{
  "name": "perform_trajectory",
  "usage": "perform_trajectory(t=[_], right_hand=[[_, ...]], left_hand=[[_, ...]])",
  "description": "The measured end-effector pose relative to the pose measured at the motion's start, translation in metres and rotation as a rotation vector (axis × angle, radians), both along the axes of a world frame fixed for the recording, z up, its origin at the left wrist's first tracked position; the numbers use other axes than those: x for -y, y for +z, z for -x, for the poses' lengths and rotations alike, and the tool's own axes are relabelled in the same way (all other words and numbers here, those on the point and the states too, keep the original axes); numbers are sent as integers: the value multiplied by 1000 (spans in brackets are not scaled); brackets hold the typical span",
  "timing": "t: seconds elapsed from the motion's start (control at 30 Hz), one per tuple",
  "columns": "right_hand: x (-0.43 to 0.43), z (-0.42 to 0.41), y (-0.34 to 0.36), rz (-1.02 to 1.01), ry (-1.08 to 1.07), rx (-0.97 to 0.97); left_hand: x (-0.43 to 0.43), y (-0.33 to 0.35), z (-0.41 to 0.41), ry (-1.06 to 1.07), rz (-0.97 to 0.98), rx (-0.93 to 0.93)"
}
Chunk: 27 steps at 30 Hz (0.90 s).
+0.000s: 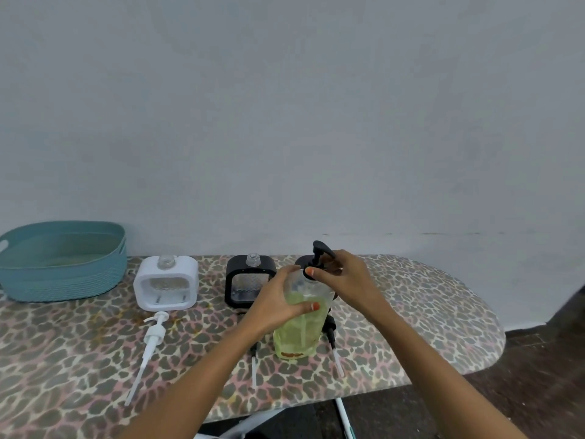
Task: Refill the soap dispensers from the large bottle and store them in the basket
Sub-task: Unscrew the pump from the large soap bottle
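Head view. Wrapping left hand [275, 299] round upper body of large bottle [296, 327], fingers curled against clear plastic. Pinching collar of black pump cap [318, 253] with right hand [345, 277], fingers curled round it, likely unscrewing. Standing upright on desk [427, 312], just beside black dispenser [250, 282], roughly half full of yellow-green soap. Probably handling moderately heavy, thin walls yielding to squeeze, slippery if wet; holding mid-body firmly, never by pump. Sitting uncapped: white dispenser [166, 282], white pump [153, 337] lying before it. Waiting far left: basket [63, 280].
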State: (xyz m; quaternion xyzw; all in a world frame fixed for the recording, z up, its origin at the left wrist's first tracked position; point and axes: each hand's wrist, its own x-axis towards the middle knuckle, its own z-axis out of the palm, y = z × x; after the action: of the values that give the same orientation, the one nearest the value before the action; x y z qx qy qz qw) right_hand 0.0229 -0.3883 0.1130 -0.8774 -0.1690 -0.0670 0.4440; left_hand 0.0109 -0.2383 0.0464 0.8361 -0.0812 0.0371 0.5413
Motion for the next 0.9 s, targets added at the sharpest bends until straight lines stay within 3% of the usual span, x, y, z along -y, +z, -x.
perform_trajectory(t=[0.17, 0.47, 0.73, 0.83, 0.9], right_hand=[[-8, -4, -1, 44, -2, 80], [0, -14, 4, 86, 124, 48], [12, -29, 19, 99, 387, -158], [12, -30, 11, -3, 330, -288], [8, -26, 1, -40, 163, -196]], left_hand=[[1, -4, -4, 24, 0, 27], [-3, -5, -9, 24, -18, 25], [-6, -4, -8, 16, -19, 26], [-5, -4, -9, 20, -23, 25], [-4, -5, -9, 20, -31, 25]])
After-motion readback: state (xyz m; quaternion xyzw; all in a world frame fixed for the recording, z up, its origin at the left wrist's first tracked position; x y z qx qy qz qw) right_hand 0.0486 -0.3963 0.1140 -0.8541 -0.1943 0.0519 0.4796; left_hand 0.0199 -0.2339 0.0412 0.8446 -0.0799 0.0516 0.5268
